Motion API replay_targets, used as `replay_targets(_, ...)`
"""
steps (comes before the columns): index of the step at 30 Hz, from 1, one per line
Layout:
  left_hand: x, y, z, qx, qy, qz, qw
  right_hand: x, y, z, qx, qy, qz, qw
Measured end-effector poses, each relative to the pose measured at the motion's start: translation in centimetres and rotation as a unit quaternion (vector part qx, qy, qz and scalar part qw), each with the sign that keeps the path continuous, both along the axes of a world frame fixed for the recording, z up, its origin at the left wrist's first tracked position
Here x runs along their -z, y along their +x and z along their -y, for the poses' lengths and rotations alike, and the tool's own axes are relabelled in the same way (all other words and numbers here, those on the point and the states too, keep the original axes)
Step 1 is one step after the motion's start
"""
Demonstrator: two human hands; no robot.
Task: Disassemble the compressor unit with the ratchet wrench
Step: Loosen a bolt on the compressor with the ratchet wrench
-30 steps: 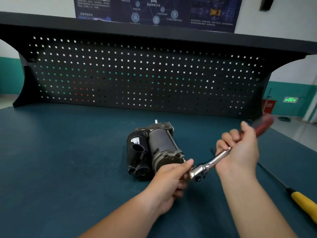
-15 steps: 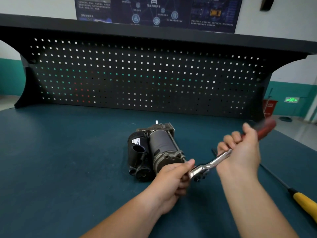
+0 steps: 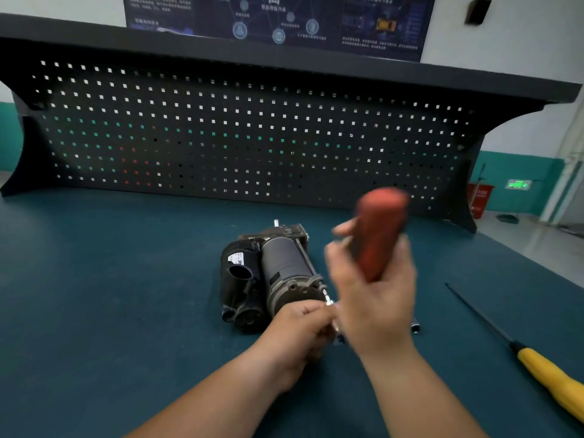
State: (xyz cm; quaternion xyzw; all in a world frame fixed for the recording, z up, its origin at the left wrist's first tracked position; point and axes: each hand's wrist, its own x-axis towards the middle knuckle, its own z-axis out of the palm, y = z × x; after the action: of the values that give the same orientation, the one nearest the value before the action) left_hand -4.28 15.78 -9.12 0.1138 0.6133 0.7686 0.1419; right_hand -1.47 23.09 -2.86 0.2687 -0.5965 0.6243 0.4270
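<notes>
Compressor unit (image 3: 278, 273) lying on its side, middle of the table (image 3: 94, 295); looks heavy, rigid, metal-cased. Right hand (image 3: 376, 298) wrapped round the ratchet wrench (image 3: 380, 232) by its red handle; left hand (image 3: 300, 327) curled at its head, near-right corner. Best braced at the near end-cap.

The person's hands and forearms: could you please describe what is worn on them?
Nothing is worn: the left hand and right hand are bare, with no gloves, rings or watch visible. The left forearm and right forearm show no sleeve. The right hand is motion-blurred, so fine detail is unclear.
</notes>
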Motion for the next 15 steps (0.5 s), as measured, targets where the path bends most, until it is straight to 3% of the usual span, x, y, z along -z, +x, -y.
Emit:
replay_targets(2,0.1,-0.2,0.1,0.012,0.026,0.033,0.999,-0.6,-1.2,-2.0,-0.026,-0.237,0.08,0.968)
replay_targets(4,-0.2,-0.1,-0.2,0.023,0.062,0.054,0.996,-0.9,-2.5,-4.4,-0.059,-0.44,0.187,0.876)
replay_targets(6,-0.4,-0.1,-0.5,0.023,0.076,0.065,0.995,-0.6,-3.2,-5.6,-0.07,-0.521,0.259,0.81)
replay_targets(8,-0.3,-0.2,-0.4,0.018,0.055,0.072,0.996,-0.5,-3.2,-5.3,-0.067,-0.502,0.252,0.825)
replay_targets(10,-0.2,-0.1,-0.1,0.015,0.021,0.079,0.997,-0.9,-2.5,-4.0,-0.068,-0.411,0.161,0.895)
replay_targets(13,-0.1,-0.1,0.2,0.012,-0.017,0.086,0.996,-0.8,-0.9,-1.9,-0.069,-0.171,0.045,0.982)
replay_targets(15,-0.1,0.0,0.0,0.009,-0.035,0.06,0.998,-0.1,-0.1,-0.7,-0.035,-0.013,0.006,0.999)
